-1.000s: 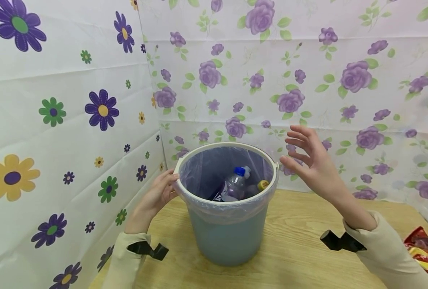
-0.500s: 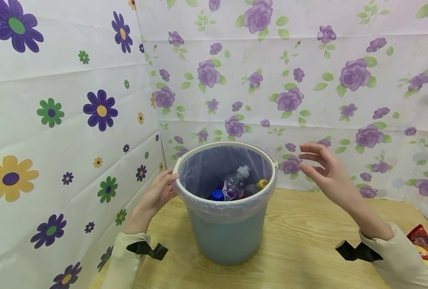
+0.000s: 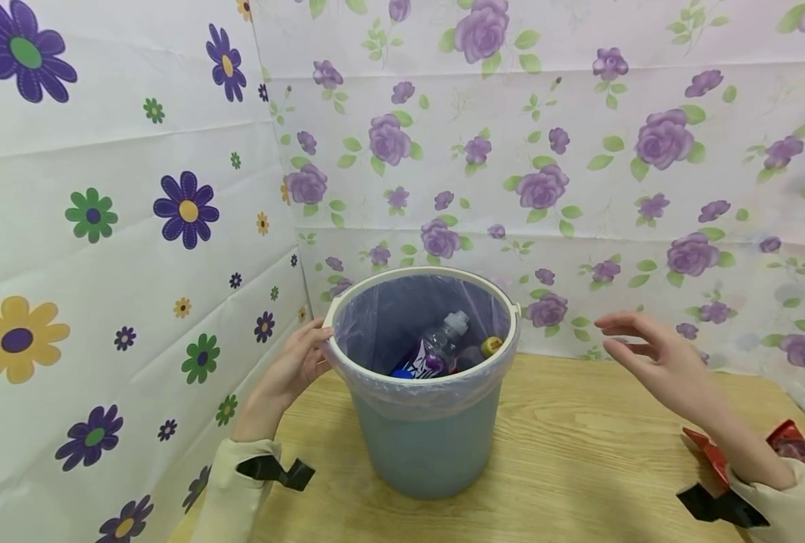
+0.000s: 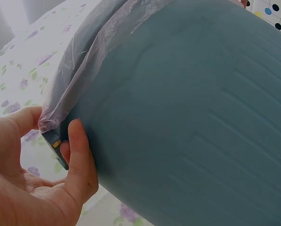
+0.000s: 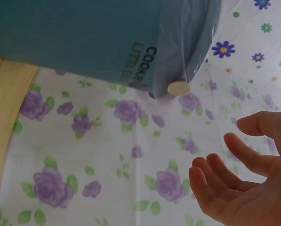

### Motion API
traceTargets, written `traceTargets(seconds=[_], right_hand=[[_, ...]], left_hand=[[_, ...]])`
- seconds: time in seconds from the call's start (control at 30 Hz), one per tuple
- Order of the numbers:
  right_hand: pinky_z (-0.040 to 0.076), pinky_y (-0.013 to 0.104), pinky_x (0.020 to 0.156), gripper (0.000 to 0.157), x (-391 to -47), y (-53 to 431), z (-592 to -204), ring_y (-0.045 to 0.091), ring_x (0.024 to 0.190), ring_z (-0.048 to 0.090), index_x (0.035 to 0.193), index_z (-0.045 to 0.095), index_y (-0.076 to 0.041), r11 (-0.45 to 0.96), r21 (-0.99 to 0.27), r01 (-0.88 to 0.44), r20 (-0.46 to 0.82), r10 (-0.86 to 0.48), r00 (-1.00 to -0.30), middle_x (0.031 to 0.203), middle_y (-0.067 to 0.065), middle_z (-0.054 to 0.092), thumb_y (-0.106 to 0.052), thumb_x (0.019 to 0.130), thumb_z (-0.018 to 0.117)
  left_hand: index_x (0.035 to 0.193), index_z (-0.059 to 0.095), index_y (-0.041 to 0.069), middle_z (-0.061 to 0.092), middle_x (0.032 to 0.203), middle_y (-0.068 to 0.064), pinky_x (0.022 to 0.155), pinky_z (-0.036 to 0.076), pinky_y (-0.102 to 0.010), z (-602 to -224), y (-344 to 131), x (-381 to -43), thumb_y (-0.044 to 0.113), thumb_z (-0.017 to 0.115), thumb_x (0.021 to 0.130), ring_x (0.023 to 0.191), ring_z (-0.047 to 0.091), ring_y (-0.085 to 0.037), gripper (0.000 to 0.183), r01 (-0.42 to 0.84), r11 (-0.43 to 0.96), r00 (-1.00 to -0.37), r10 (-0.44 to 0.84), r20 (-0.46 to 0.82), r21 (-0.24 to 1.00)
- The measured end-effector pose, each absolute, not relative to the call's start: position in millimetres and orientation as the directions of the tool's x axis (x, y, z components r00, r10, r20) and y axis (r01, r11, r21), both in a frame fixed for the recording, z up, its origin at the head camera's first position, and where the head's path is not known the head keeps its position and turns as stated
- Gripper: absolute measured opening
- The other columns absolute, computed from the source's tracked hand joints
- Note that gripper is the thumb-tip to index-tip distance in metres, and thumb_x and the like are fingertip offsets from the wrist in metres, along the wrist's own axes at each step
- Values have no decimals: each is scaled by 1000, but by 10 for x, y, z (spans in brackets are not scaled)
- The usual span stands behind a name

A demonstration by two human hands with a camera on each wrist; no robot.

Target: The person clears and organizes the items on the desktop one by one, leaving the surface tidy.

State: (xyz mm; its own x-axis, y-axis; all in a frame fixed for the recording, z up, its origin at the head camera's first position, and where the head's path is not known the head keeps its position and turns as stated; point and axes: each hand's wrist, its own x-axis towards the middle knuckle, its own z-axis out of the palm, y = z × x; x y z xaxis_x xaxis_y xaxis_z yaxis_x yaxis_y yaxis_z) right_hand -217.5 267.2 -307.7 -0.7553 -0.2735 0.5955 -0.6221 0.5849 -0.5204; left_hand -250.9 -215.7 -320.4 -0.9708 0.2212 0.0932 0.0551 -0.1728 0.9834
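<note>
A blue-grey trash bin (image 3: 429, 452) stands upright on the table, its pale rim (image 3: 436, 381) lined with a thin translucent bag (image 3: 429, 403). My left hand (image 3: 292, 367) grips the bin's left edge; in the left wrist view its thumb lies against the bag at the rim and the fingers sit on the outside. Inside the bin lie a clear plastic bottle (image 3: 437, 351) with a purple-and-white label, a blue cap (image 3: 402, 374) and something with a yellow end (image 3: 492, 346). My right hand (image 3: 663, 366) is in the air right of the bin, fingers loosely bent, holding nothing.
A shiny red wrapper (image 3: 799, 452) lies at the table's right edge, partly behind my right forearm. Flower-printed sheets (image 3: 551, 113) hang behind and at the left of the wooden table (image 3: 565, 437).
A blue-capped bottle has dropped deeper into the bin, leaving only the blue cap showing. My right hand has moved right and down, away from the bin. The left hand has stayed put.
</note>
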Motion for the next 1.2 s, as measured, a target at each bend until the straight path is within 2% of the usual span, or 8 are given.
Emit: traceTargets(seconds=[0.17, 0.5, 0.57, 0.67, 0.73, 0.8, 0.9, 1.2], right_hand=[[44, 1, 80, 28, -2164, 2829, -3145, -14, 100, 54, 124, 59, -7, 594, -519, -615, 591, -271, -760, 113, -31, 54, -7, 96, 56], [47, 5, 72, 25, -2147, 3154, -3281, -15, 91, 54, 119, 61, -9, 674, -491, -552, 515, -286, -808, 105, -33, 54, -8, 95, 59], [52, 14, 72, 26, -2143, 3235, -3292, -15, 92, 54, 121, 59, -7, 710, -481, -514, 463, -292, -837, 112, -21, 59, -12, 96, 58], [57, 36, 74, 31, -2140, 3332, -3308, 10, 101, 61, 125, 56, -2, 759, -462, -459, 386, -295, -874, 122, 5, 61, -16, 97, 57], [55, 51, 77, 35, -2137, 3382, -3329, 31, 108, 58, 127, 53, 2, 787, -452, -421, 328, -292, -898, 125, 27, 55, -19, 98, 55], [51, 60, 76, 39, -2136, 3429, -3362, 51, 109, 51, 128, 51, 5, 812, -436, -388, 278, -289, -916, 128, 31, 51, -21, 99, 54], [50, 63, 74, 46, -2136, 3532, -3423, 59, 108, 49, 130, 49, 6, 860, -392, -326, 205, -263, -943, 129, 36, 49, -28, 99, 54], [50, 56, 68, 61, -2195, 3884, -3601, 63, 102, 48, 126, 45, 15, 927, -324, -189, 68, -176, -982, 122, 46, 47, -39, 98, 53]], left_hand=[[128, 44, 6, 58, 99, 5, 75, 54, -17, -3206, -2160, -2503, 16, 46, 98, 83, 60, -4, 33, 54, -175, -974, 208, 91, 983], [134, 41, 4, 57, 102, 5, 75, 54, -17, -3205, -2168, -2498, 17, 46, 98, 84, 59, -4, 39, 54, -171, -974, 207, 90, 984], [135, 40, 4, 57, 103, 5, 76, 54, -17, -3204, -2171, -2499, 17, 46, 98, 85, 59, -4, 40, 57, -170, -973, 212, 93, 984], [137, 39, 3, 57, 104, 5, 76, 54, -17, -3199, -2173, -2499, 17, 46, 98, 86, 59, -4, 43, 62, -168, -971, 216, 98, 984], [139, 37, 2, 57, 104, 5, 77, 54, -17, -3196, -2172, -2499, 17, 45, 98, 86, 59, -4, 44, 62, -169, -971, 219, 99, 984], [139, 37, 2, 57, 104, 5, 76, 54, -17, -3196, -2172, -2498, 17, 46, 98, 86, 59, -4, 45, 61, -170, -971, 220, 98, 983], [140, 36, 1, 57, 104, 5, 76, 54, -17, -3201, -2171, -2499, 16, 45, 98, 86, 60, -4, 46, 57, -174, -970, 222, 95, 983], [142, 33, -1, 59, 102, 5, 77, 54, -18, -3213, -2178, -2507, 16, 44, 98, 85, 60, -4, 48, 56, -177, -969, 228, 96, 983]])
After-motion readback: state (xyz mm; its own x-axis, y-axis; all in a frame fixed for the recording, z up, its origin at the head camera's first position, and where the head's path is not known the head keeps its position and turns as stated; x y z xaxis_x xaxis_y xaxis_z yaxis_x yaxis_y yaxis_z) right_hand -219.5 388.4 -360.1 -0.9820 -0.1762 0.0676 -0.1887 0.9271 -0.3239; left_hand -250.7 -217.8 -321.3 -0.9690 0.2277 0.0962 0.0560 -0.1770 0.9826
